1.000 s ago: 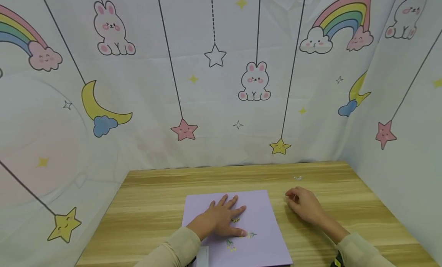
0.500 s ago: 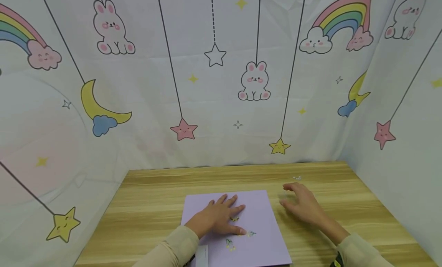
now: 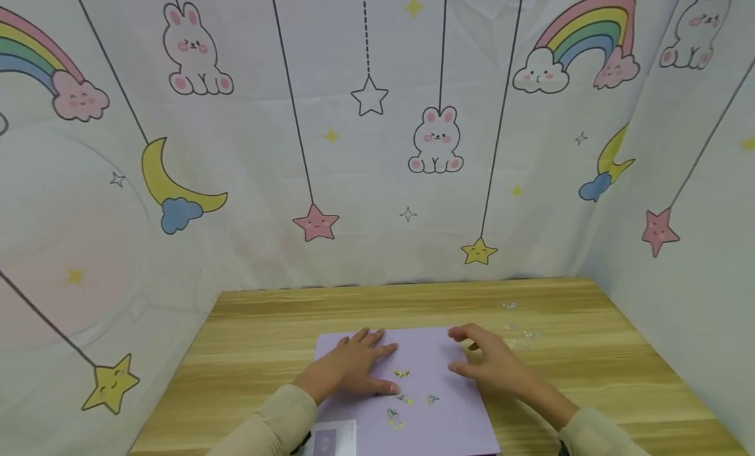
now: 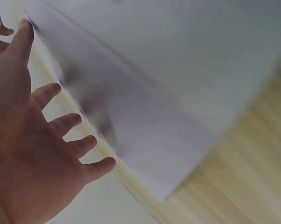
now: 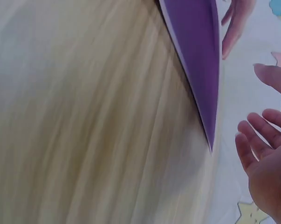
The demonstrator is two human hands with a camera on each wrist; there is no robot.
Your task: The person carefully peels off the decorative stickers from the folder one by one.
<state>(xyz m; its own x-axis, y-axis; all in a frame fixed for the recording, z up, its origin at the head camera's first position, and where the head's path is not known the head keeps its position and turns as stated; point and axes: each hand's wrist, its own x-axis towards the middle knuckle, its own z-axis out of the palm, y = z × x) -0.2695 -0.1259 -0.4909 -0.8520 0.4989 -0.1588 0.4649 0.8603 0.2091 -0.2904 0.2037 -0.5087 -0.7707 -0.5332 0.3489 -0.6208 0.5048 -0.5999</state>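
Observation:
A flat purple rectangular sheet or cover (image 3: 439, 426) lies on the wooden table. Several small green-and-yellow flower stickers (image 3: 394, 417) are on its middle. My left hand (image 3: 350, 369) rests on its upper left part with the fingers spread, and the thumb reaches toward one flower. Over the purple thing's upper right edge is my right hand (image 3: 498, 361), fingers bent a little and apart from the thumb. Nothing shows between them. In the right wrist view this hand (image 5: 270, 154) is beside a corner of the purple thing (image 5: 198, 60).
Several tiny clear-and-white pieces (image 3: 531, 335) lie on the table (image 3: 253, 351) to the right. A pale packet with a purple patch (image 3: 327, 437) sits at the purple thing's lower left. Printed cloth (image 3: 377, 246) walls the table's back and sides.
My left hand has slid left across the purple surface, uncovering more of the flowers and the packet. My right hand has moved left to the purple thing's edge, its fingers parting from the thumb.

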